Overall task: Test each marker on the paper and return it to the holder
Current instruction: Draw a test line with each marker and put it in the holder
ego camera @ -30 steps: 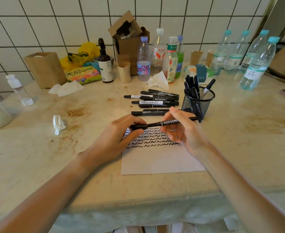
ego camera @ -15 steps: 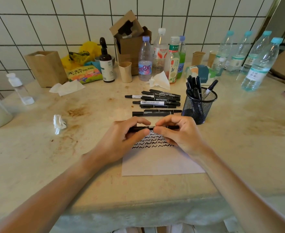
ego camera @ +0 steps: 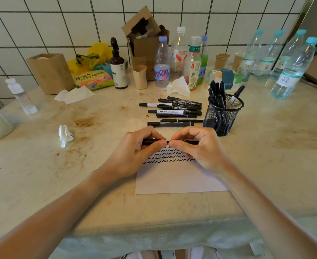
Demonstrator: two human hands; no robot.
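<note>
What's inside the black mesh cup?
The mesh holder has several black markers standing inside, tips poking out. Their lower ends blur behind the mesh, so the exact count is unclear.

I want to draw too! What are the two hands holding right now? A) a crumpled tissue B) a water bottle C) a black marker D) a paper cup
C: the left hand and right hand both pinch one black marker, held level above the squiggles on the paper.
</note>
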